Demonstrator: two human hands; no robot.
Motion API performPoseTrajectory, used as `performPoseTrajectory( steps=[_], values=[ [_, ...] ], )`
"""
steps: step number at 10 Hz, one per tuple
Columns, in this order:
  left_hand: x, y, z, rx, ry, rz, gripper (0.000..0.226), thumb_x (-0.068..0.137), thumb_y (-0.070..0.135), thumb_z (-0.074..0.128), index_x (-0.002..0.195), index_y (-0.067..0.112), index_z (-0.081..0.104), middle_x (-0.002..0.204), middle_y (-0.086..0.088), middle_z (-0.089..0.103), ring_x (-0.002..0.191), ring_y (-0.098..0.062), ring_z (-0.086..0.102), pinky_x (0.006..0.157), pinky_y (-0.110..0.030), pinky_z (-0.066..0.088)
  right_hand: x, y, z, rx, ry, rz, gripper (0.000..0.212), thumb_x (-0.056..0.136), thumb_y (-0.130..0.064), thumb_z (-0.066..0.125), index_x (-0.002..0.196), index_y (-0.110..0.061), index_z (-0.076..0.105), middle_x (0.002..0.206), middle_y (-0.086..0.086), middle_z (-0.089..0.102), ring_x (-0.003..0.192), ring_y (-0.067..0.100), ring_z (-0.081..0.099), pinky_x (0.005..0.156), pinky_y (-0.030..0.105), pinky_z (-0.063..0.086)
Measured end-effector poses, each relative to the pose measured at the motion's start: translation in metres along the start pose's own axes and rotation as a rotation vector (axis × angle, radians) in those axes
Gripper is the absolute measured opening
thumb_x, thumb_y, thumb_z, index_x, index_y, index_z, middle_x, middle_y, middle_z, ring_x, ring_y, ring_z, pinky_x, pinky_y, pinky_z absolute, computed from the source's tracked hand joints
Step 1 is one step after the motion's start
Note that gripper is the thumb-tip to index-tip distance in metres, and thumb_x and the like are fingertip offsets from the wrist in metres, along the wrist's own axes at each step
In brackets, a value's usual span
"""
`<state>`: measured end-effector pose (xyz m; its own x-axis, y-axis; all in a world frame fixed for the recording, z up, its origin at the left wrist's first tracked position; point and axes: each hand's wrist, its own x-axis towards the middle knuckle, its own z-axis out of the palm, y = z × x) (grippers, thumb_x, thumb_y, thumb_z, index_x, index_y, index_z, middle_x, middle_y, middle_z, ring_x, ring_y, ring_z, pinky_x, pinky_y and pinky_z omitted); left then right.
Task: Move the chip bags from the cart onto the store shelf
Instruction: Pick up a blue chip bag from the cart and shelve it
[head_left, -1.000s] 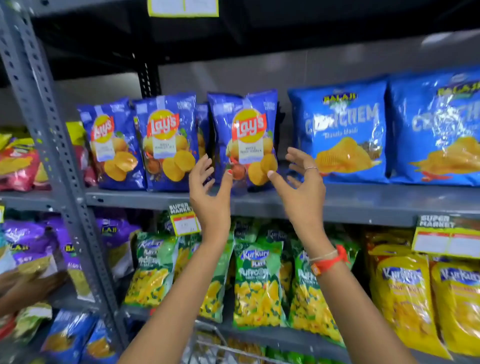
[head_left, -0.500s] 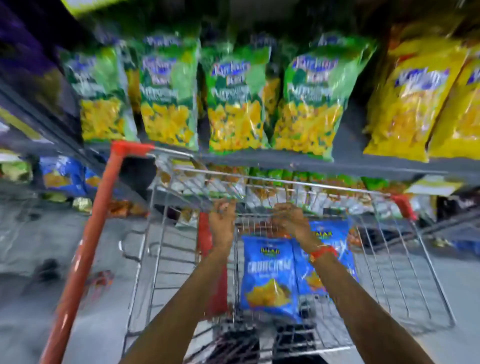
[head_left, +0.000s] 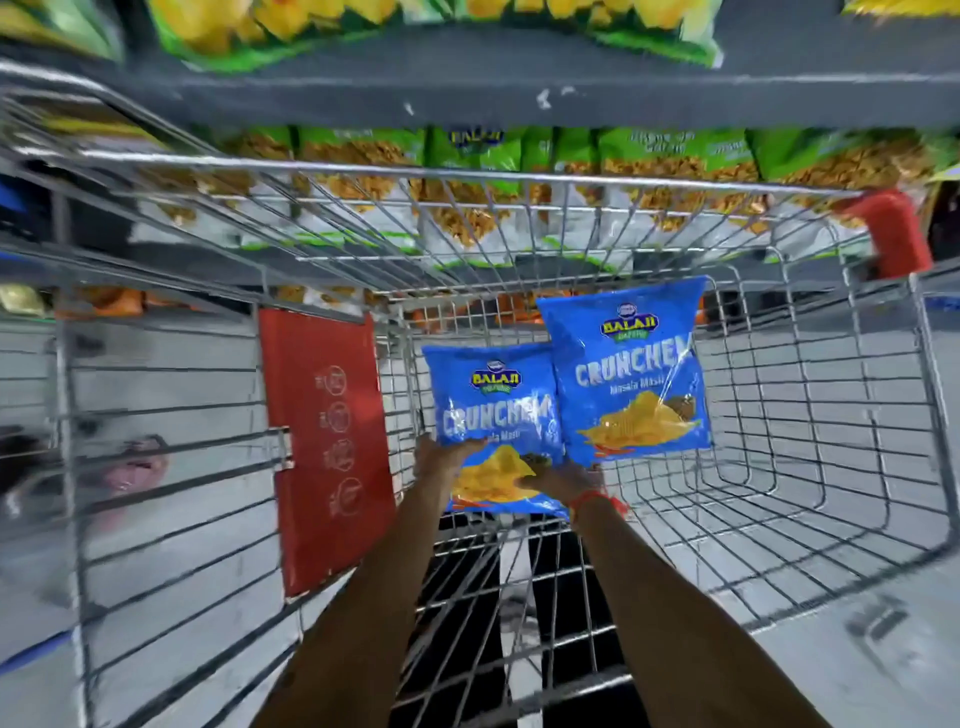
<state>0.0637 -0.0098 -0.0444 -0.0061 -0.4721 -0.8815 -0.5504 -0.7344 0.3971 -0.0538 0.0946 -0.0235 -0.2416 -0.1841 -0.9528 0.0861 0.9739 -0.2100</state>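
Two blue Crunchem chip bags lie in the wire cart (head_left: 831, 415). The left blue bag (head_left: 493, 410) is held at its lower edge by both hands: my left hand (head_left: 441, 460) grips its lower left side and my right hand (head_left: 563, 480) grips its lower right side, thumb on the front. The right blue bag (head_left: 631, 374) leans beside it, overlapping its right edge, untouched. A red band circles my right wrist.
A red plastic flap (head_left: 327, 441) hangs on the cart's left inner side. A grey shelf edge (head_left: 519, 88) runs above the cart, with green and yellow snack bags (head_left: 467, 171) behind the cart's far wall. A red corner cap (head_left: 893, 234) sits at the cart's right.
My hands left the upper shelf's Lay's bags, came down into the cart, and have closed on the left blue bag. The view has tilted down toward the cart.
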Motion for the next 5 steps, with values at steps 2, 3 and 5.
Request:
performPoseTrajectory(
  steps=[2,3,5],
  values=[
    [0.001,0.009,-0.001,0.097,-0.093,-0.001,0.058,0.068,0.008,0.079,0.118,-0.003,0.052,0.122,-0.028,0.061,0.111,-0.043,0.059,0.069,-0.043,0.057,0.034,0.025,0.013,0.312,0.033,-0.072,0.051,0.069,-0.018,0.078,0.115,-0.002,0.063,0.126,0.015,0.063,0.12,0.026,0.057,0.109,0.044,0.04],
    [0.003,0.009,-0.002,0.077,-0.12,-0.031,0.052,0.069,0.011,0.078,0.115,0.0,0.057,0.119,-0.023,0.064,0.116,-0.043,0.055,0.089,-0.056,0.048,0.027,0.014,0.008,0.442,0.003,-0.06,0.058,0.064,-0.02,0.083,0.114,0.002,0.063,0.125,0.018,0.064,0.118,0.026,0.058,0.107,0.037,0.042],
    [-0.008,0.016,-0.004,-0.027,-0.094,-0.043,0.046,0.069,0.007,0.076,0.111,-0.004,0.061,0.108,-0.013,0.065,0.102,-0.029,0.064,0.071,-0.031,0.054,-0.003,0.001,-0.01,0.553,-0.134,-0.076,0.148,0.008,-0.056,0.088,0.13,0.012,0.04,0.141,0.02,0.044,0.132,0.029,0.042,0.113,0.035,0.032]
  ],
)
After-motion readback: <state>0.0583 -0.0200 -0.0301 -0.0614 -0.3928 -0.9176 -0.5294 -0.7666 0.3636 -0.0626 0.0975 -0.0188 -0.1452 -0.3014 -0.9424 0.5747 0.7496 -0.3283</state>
